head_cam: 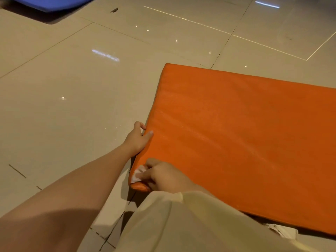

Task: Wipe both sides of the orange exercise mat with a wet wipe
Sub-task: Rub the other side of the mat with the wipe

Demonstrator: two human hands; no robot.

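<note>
The orange exercise mat (245, 139) lies flat on the tiled floor and fills the right half of the head view. My left hand (139, 138) grips its left edge, thumb on top and fingers curled under the side. My right hand (163, 176) holds a crumpled white wet wipe (138, 175) against the mat's near left corner. A pale sleeve covers my right forearm.
Glossy beige floor tiles (76, 99) spread to the left and behind the mat. A blue mat (52, 3) lies at the far top left. A piece of white material (283, 230) shows under the orange mat's near edge.
</note>
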